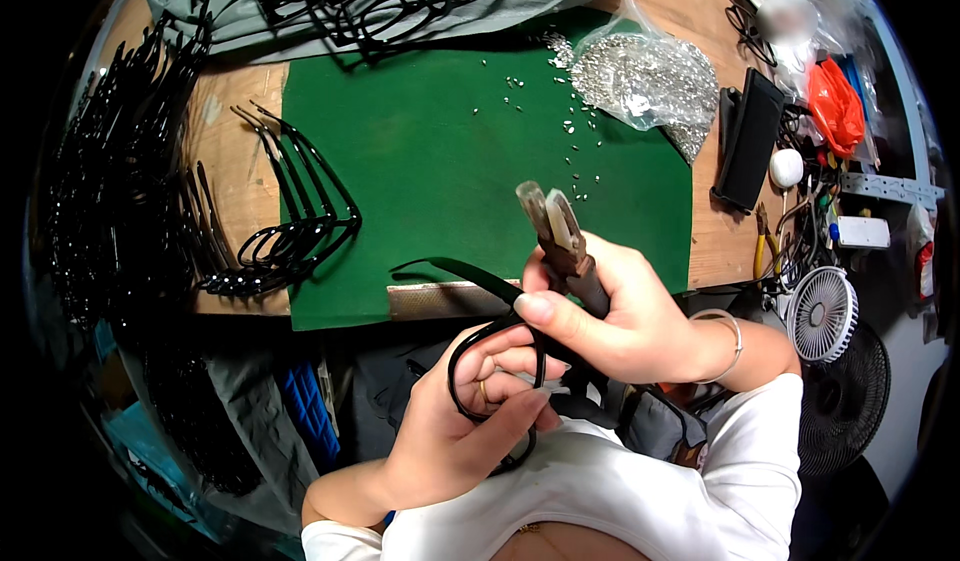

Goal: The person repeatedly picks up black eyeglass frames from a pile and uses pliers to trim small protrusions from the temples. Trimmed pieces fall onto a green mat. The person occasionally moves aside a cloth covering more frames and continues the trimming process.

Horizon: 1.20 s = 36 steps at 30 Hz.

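Close to my body, my left hand (430, 431) is closed around a glossy black eyeglass frame (453, 376), its fingers passing through and behind one rim. A dark temple arm (465, 273) of it points up and left over the green mat. My right hand (640, 316) grips a pair of pliers (560, 231) with dark handles; their jaws point away from me and look parted, with pale pads at the tips. The right thumb rests against the frame near its hinge, beside the left fingers. The frame's lower part is partly hidden by my left hand.
A green mat (400, 151) covers the table's middle. Small metal pieces spill from a clear plastic bag (640, 71). Black frames stand in a row (325, 186) and a heap (120, 181) at left, with more on grey cloth (210, 11). A phone (755, 131) and white fan (822, 313) are right.
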Available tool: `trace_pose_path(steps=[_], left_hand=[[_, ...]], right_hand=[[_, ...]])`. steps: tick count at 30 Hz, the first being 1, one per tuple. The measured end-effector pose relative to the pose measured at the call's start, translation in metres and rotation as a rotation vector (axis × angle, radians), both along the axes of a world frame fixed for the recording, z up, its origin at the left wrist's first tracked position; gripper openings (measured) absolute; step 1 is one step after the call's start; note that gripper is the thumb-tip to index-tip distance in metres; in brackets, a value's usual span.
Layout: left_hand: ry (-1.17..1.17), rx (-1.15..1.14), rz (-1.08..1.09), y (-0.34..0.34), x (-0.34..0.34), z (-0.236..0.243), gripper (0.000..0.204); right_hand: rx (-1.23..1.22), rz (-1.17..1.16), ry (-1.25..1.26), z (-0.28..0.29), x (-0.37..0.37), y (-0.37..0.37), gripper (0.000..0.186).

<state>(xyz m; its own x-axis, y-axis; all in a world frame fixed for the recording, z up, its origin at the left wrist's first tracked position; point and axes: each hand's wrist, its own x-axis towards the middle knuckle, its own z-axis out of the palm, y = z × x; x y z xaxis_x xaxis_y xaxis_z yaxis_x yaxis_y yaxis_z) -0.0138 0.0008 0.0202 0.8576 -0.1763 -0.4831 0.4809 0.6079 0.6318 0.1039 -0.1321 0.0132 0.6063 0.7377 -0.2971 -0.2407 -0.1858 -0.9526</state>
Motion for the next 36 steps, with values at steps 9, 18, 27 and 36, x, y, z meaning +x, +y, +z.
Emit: trace_pose_path(steps=[9, 18, 27, 36], left_hand=[[-0.044, 0.012, 0.085, -0.009, 0.004, -0.002, 0.045], [-0.123, 0.114, 0.121, -0.014, 0.005, -0.005, 0.045], [-0.069, 0.053, 0.088, -0.008, 0.006, -0.004, 0.043], [-0.022, 0.004, 0.027, 0.001, 0.004, -0.002, 0.044]], right_hand=[[-0.097, -0.100, 0.020, 0.005, -0.011, 0.006, 0.014], [0.032, -0.079, 0.358, 0.000, -0.008, 0.006, 0.017], [0.029, -0.094, 0.384, -0.002, -0.011, 0.006, 0.019], [0.026, -0.040, 0.464, -0.003, -0.006, 0.003, 0.022]])
